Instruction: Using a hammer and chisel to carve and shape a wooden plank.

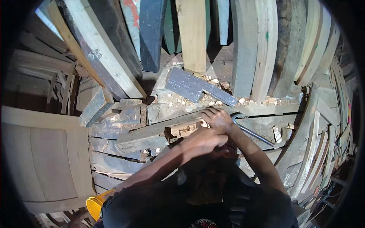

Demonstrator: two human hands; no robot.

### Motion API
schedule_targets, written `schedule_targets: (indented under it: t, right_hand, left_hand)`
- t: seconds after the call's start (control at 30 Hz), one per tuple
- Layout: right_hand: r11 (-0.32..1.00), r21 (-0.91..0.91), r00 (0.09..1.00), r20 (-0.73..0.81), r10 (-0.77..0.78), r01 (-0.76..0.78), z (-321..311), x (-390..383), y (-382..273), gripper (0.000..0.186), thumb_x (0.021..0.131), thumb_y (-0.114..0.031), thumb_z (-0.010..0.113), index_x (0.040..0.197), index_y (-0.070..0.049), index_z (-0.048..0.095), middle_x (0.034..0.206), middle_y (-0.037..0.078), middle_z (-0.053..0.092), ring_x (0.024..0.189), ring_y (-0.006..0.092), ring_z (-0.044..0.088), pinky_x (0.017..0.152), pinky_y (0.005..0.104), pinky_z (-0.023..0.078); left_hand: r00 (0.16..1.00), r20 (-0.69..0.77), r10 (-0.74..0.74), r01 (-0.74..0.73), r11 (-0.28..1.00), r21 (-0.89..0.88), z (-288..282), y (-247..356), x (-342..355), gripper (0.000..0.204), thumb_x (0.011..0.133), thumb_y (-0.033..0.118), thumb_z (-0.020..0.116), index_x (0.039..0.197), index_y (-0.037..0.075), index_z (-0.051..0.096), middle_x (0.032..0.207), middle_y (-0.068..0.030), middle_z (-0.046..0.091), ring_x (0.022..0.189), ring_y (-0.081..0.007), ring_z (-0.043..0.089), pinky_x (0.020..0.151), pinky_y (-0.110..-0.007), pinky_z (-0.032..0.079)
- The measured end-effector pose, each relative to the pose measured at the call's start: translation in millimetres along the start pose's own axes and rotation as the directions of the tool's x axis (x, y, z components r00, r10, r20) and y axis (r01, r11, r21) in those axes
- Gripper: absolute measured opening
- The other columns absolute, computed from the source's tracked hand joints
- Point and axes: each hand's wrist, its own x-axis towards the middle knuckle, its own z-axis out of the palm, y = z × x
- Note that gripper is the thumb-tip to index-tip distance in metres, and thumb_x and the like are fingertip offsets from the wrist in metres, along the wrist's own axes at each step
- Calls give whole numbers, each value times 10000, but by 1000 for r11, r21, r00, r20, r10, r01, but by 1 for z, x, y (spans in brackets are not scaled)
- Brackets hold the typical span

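Observation:
A grey, weathered wooden beam [146, 133] lies slantwise on the planks before me, its near side chipped out to pale, splintered wood. My right hand [218, 119] rests over the beam's right part, fingers bent around its edge. Just below it, close to the right wrist, my left hand [211, 141] is closed; whatever it may hold is hidden. To the right of my right hand lies a metal bar [254, 133] with a curved hooked end and a dark, straight shaft.
A notched purple-grey board [186, 84] lies beyond the beam among wood chips [216, 103]. Long timbers [193, 38] lean along the far side. A panelled wooden door [45, 159] is at left, a yellow object [94, 207] at lower left, and stacked planks [315, 152] at right.

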Motion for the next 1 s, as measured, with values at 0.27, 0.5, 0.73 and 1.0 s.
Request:
schedule_targets:
  t: [0.27,0.5,0.73,1.0]
  right_hand:
    - [814,567,992,51,114,-123,26,21,30,696,706,-692,779,1096,-120,714,860,131,743,835,298,736,830,421,570]
    - [838,537,982,189,-4,-100,-1,30,44,544,733,-609,773,966,-117,757,924,82,769,881,317,735,829,456,556]
    - [966,211,976,187,108,-147,-27,61,29,582,698,-514,826,1097,-98,747,823,204,724,861,422,726,785,526,566]
    - [959,232,974,190,121,-164,-22,34,21,1006,668,-569,860,1503,-136,505,770,208,694,765,427,678,755,527,517]
  left_hand:
    - [866,-262,-427,357,893,-274,-52,-36,27,281,862,157,807,706,27,614,624,-111,610,561,-166,618,566,-351,493]
    - [933,-315,-176,129,978,-164,-34,-37,20,242,859,119,802,717,27,628,590,-91,596,551,-210,628,555,-372,502]
    - [989,132,-67,35,973,226,35,1,-3,151,913,229,665,819,114,638,633,-93,646,609,-305,711,528,-443,547]
    - [989,145,-27,27,1000,5,25,-32,-17,169,901,236,669,858,73,666,749,-174,687,777,-371,705,682,-513,560]
